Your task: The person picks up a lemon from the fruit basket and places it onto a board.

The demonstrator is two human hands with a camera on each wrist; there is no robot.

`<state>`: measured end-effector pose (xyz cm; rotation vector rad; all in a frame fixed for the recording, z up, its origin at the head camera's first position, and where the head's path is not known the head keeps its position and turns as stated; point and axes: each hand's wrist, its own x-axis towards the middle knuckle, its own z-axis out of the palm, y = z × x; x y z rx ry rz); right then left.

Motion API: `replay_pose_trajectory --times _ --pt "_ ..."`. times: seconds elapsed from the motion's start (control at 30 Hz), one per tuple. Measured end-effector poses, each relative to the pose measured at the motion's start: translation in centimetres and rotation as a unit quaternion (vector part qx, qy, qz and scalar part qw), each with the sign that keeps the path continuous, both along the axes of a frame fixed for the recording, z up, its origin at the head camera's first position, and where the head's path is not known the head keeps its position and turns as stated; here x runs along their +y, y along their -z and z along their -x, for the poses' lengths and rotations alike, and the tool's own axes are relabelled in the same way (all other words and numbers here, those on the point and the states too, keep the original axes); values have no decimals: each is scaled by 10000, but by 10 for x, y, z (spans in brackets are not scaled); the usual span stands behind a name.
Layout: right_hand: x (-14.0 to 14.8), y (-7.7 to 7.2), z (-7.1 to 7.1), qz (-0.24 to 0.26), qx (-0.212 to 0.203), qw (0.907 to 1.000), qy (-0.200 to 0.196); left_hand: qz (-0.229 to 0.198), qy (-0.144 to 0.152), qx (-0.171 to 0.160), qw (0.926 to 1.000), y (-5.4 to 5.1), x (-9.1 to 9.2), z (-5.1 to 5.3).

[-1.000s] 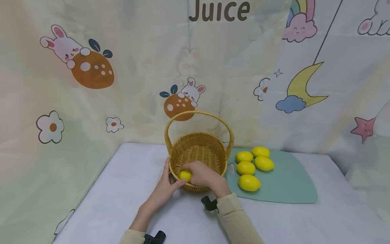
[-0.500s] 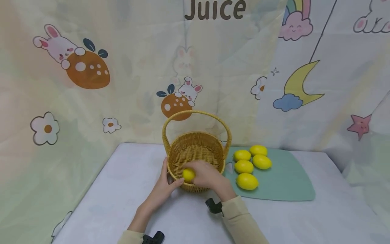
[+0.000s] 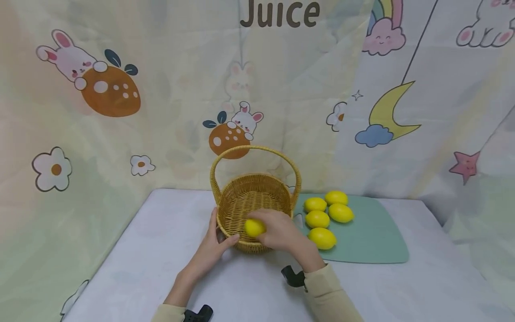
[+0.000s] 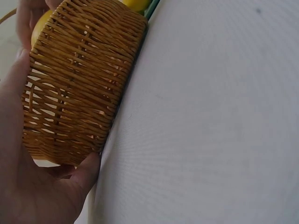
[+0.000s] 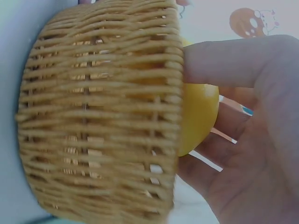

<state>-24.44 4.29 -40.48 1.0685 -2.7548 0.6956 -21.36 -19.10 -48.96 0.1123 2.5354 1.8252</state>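
A wicker basket [image 3: 253,192] with a tall arched handle stands on the white table. My left hand [image 3: 213,246] holds its left side, with the thumb over the front rim; in the left wrist view the fingers [image 4: 86,172] reach to the basket's lower edge. My right hand [image 3: 281,232] grips a yellow lemon [image 3: 255,228] just inside the front rim. From the right wrist the lemon [image 5: 198,116] shows partly behind the woven wall, with the thumb [image 5: 219,60] against it. No other lemon is visible in the basket.
Several lemons [image 3: 322,239] lie grouped on a green mat [image 3: 370,237] to the basket's right. A printed cloth backdrop [image 3: 177,89] hangs behind the white table [image 3: 161,223]. Black wrist cameras [image 3: 293,276] sit at both wrists.
My right hand has shifted the lemon rightward and slightly up, away from the left rim and my left thumb. The left hand keeps its hold on the basket. The head view has drifted a little.
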Motion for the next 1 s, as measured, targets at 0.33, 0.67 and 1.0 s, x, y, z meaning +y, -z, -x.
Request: replay_pose_trajectory --times 0.33,0.67,1.0 --pt "28 -7 -9 456 -239 9983 277 134 -55 -31 9999 2 -1 2" --pt "60 -10 -16 727 -131 9949 692 106 -4 -42 9999 0 0 0" --pt "90 -16 -18 792 161 9930 858 59 12 -39 10000 1 -1 1"
